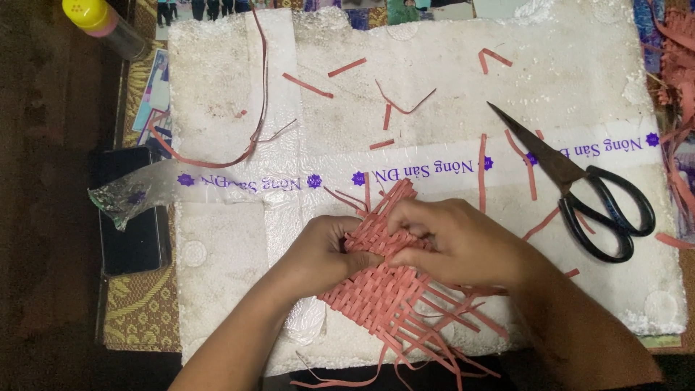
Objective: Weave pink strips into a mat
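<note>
Left hand (pixel 318 253) and right hand (pixel 452 242) both pinch red woven strip mat (pixel 380 289), mat between and beneath them on white foam board (pixel 579 65). Clear tape band with purple print (pixel 239 181) crosses board above hands. Black scissors (pixel 594 195) right; yellow-capped bottle (pixel 101 25) upper left.

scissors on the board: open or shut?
Shut. The scissors lie flat on the foam board, blades together in one point, black handle loops side by side.
</note>
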